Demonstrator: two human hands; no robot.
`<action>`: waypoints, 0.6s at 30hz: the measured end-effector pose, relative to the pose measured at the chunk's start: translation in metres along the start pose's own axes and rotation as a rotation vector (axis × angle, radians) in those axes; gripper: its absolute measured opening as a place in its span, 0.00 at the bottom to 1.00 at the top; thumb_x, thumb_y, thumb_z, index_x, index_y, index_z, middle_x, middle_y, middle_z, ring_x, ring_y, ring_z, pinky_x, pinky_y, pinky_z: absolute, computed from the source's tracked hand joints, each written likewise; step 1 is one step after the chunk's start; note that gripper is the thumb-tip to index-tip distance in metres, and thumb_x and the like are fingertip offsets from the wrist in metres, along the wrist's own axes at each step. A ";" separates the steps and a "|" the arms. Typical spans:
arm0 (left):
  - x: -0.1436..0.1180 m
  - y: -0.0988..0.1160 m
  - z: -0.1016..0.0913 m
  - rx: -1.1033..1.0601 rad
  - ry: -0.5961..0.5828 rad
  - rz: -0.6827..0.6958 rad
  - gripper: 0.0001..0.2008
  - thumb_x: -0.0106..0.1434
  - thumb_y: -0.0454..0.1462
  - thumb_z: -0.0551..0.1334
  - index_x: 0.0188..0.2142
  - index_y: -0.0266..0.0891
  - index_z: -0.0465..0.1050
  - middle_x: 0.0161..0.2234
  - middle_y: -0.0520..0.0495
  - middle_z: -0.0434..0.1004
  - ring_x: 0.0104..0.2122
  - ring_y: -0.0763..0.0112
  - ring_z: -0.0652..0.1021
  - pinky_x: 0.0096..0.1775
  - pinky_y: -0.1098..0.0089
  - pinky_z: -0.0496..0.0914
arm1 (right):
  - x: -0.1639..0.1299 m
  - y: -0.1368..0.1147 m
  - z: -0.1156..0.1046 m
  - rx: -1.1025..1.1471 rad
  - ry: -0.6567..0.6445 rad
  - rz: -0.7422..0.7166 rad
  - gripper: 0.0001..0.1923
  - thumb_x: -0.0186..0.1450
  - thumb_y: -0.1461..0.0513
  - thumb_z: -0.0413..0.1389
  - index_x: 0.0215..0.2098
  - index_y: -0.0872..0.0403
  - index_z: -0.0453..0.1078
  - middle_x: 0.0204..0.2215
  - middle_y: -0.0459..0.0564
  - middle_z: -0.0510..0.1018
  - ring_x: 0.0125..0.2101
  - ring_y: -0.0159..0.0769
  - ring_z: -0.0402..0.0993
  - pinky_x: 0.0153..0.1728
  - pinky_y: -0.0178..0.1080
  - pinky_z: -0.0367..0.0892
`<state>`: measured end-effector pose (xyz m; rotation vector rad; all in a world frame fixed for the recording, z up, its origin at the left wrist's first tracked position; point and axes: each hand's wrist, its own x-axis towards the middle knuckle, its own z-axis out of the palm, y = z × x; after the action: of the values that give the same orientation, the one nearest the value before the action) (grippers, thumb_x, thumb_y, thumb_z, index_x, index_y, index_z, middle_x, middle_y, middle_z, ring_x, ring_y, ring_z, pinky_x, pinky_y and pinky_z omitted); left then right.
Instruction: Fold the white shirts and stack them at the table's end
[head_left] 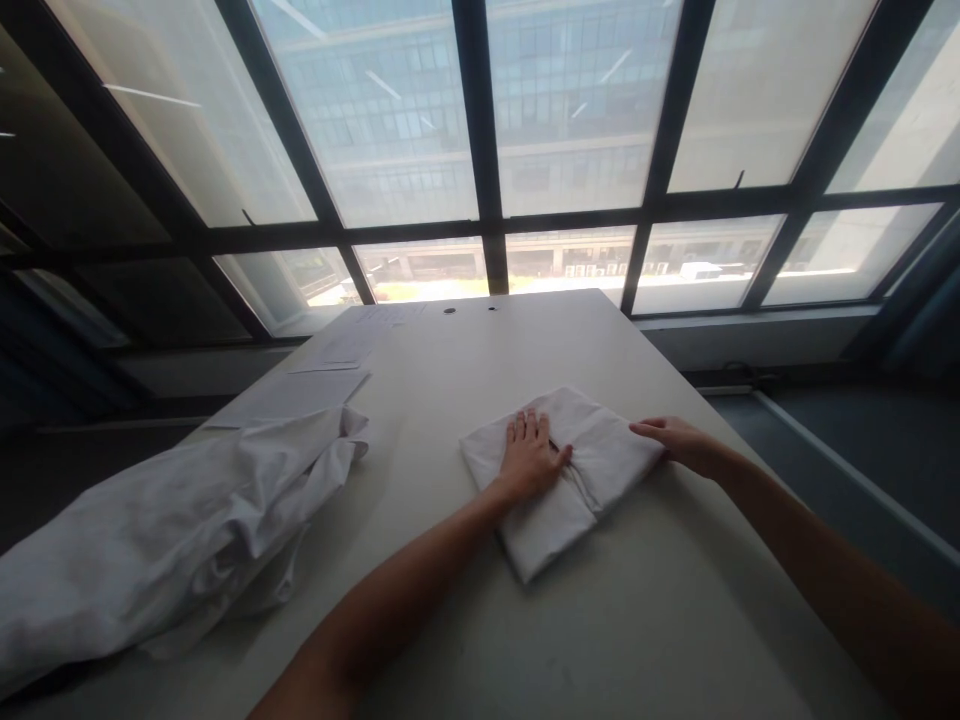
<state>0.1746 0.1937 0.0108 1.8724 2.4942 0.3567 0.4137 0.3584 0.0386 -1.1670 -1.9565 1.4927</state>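
On the long white table (420, 540), right of its centre, we note a folded white fabric packet (604, 450): left hand (531, 464) flat atop, fingers slightly spread; right hand (679, 441) pinching its corner (underside hidden).

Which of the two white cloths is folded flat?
The folded white cloth on the right, under the left hand, the right hand at its corner; the crumpled white cloth on the left lies heaped, untouched.
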 end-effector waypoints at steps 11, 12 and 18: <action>0.000 -0.002 0.010 -0.031 0.088 -0.057 0.41 0.71 0.56 0.48 0.70 0.25 0.52 0.71 0.27 0.49 0.71 0.45 0.50 0.68 0.49 0.49 | -0.049 0.011 0.097 0.589 -0.001 -0.016 0.18 0.53 0.63 0.61 0.43 0.51 0.74 0.44 0.56 0.83 0.43 0.49 0.81 0.45 0.49 0.78; 0.000 -0.002 0.010 -0.034 0.091 -0.079 0.40 0.71 0.54 0.48 0.69 0.23 0.52 0.71 0.26 0.50 0.71 0.46 0.51 0.68 0.50 0.49 | -0.048 0.011 0.100 0.598 0.055 -0.006 0.17 0.51 0.64 0.61 0.40 0.51 0.74 0.42 0.56 0.83 0.41 0.48 0.81 0.43 0.48 0.78; 0.009 -0.007 0.013 -0.140 0.116 -0.163 0.36 0.70 0.46 0.50 0.69 0.21 0.51 0.70 0.24 0.49 0.71 0.50 0.52 0.68 0.53 0.50 | -0.051 0.001 0.105 0.474 0.192 -0.095 0.12 0.51 0.59 0.59 0.33 0.55 0.73 0.28 0.52 0.80 0.32 0.43 0.78 0.33 0.40 0.73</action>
<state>0.1668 0.2028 -0.0014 1.6296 2.5953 0.6343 0.3650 0.2560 0.0096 -0.9505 -1.4060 1.6088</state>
